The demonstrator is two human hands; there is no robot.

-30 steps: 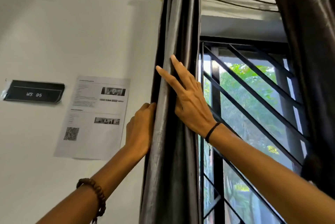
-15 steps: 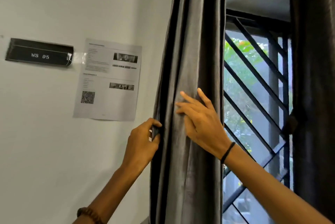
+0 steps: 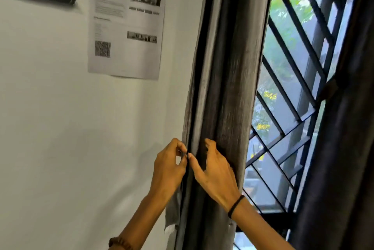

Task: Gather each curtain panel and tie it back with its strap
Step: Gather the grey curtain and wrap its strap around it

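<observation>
White wall [image 3: 60, 128] flanks the curtain panel [image 3: 228, 88]. Left hand [image 3: 168, 166] pinches its edge; right hand [image 3: 214, 175], fingers curled, seemingly grips a fold.

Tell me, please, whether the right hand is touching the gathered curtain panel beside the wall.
Touching. The head view shows the right hand with its fingers curled into the folds of the curtain panel, with no gap visible.

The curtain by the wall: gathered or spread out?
Gathered. The curtain hangs as a narrow folded column, and the window grille beside it is uncovered.

Dark grey curtain panel [image 3: 226, 79], gathered into vertical folds, hanging beside window
</observation>
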